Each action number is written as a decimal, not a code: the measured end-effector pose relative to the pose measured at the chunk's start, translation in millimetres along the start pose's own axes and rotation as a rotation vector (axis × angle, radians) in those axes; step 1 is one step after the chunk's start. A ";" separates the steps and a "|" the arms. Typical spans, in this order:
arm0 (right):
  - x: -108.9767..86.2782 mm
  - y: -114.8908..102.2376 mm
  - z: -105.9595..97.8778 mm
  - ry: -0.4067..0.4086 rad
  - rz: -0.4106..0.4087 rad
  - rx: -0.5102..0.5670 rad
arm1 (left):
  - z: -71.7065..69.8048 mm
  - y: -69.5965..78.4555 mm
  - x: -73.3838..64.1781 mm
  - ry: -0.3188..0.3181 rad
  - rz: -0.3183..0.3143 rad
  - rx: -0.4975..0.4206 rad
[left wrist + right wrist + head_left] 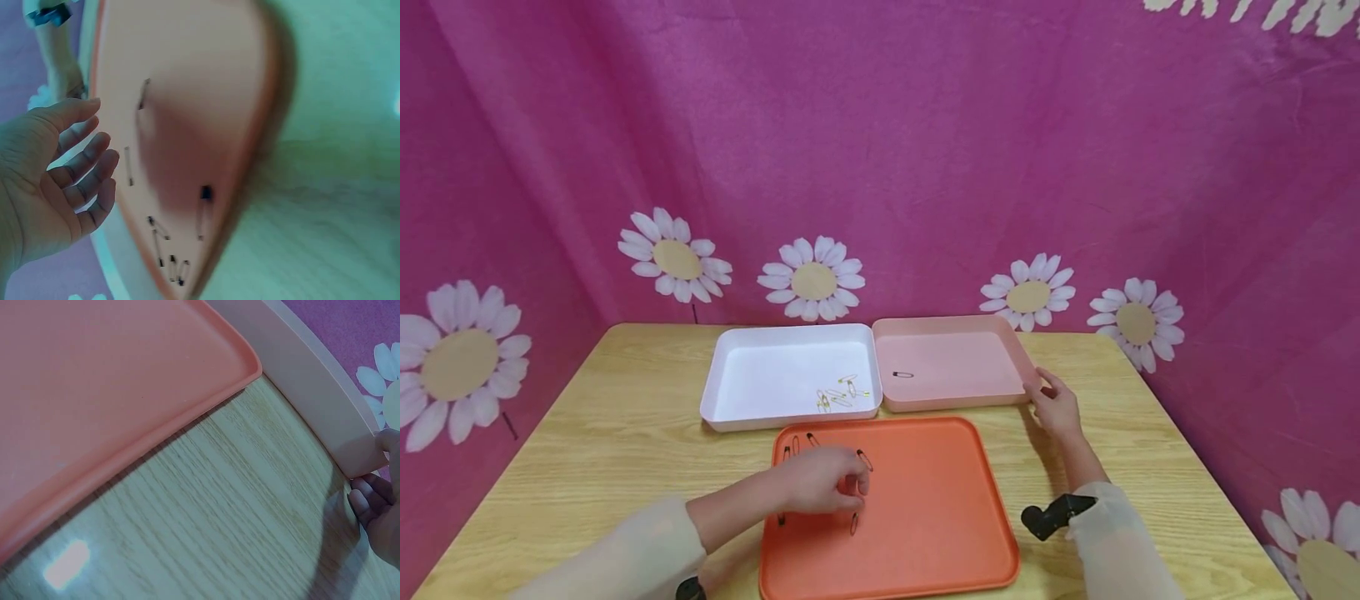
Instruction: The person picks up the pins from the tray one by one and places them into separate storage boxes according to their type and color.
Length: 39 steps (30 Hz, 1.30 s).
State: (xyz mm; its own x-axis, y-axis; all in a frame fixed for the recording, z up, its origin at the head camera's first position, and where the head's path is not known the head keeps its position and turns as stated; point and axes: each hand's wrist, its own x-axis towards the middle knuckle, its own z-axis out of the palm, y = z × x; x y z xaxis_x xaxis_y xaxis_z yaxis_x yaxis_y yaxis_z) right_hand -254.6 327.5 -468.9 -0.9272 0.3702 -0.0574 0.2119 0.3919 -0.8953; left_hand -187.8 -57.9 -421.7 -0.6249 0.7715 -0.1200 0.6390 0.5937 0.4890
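Observation:
Above the orange tray (925, 517), my left hand (823, 481) hovers with loosely bent fingers and nothing between them. Several black safety pins (206, 212) lie scattered on that tray, mostly toward its left side; one pin (854, 523) is just below the fingertips in the head view. My right hand (1057, 407) grips the near right corner of the pink tray (955, 400), its thumb at the wall and its fingers low by the table. A single black safety pin (902, 375) lies inside the pink tray.
A white tray (760, 383) stands left of the pink one, with several gold safety pins (838, 398) in its near right part. All three trays are on a wooden table (647, 417). A magenta curtain (887, 167) with printed daisies hangs behind and at the sides.

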 end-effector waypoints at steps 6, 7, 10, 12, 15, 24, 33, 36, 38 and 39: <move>0.9 0.8 -1.2 -0.014 0.013 0.001 | 9.0 -3.1 -8.1 -0.031 -0.027 0.014; 1.2 1.2 -1.1 -0.014 0.012 -0.002 | 10.6 -4.0 -8.7 -0.027 -0.021 0.019; 1.7 2.2 -0.3 -0.011 0.006 -0.010 | 15.2 -6.5 -9.8 -0.019 -0.004 0.016; 1.8 2.3 0.3 -0.010 0.010 -0.011 | 17.6 -7.5 -9.5 -0.016 0.015 0.012; 1.4 1.5 0.9 -0.007 0.011 -0.010 | 19.2 -7.5 -8.3 -0.021 0.022 0.018; 1.6 1.9 1.2 0.004 -0.011 0.010 | 17.9 -4.5 -3.8 -0.061 -0.042 -0.028; 3.3 4.2 1.0 -0.002 0.000 -0.001 | 15.2 -2.0 -3.9 -0.116 -0.125 -0.070; 3.6 4.0 0.4 -0.005 0.007 -0.002 | 14.7 -1.8 -5.0 -0.136 -0.145 -0.062; 3.6 3.5 0.3 -0.008 0.007 -0.004 | 14.1 -1.9 -5.8 -0.139 -0.139 -0.061; 3.7 3.1 0.4 -0.008 0.007 -0.005 | 13.4 -1.8 -6.1 -0.140 -0.133 -0.061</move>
State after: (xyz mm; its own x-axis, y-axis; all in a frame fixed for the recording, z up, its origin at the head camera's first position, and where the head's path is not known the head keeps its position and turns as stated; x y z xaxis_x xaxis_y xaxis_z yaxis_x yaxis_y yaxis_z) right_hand -257.4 329.8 -472.1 -0.9281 0.3664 -0.0666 0.2195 0.3935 -0.8927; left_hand -179.1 -60.7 -433.5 -0.6305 0.7141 -0.3043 0.5239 0.6807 0.5119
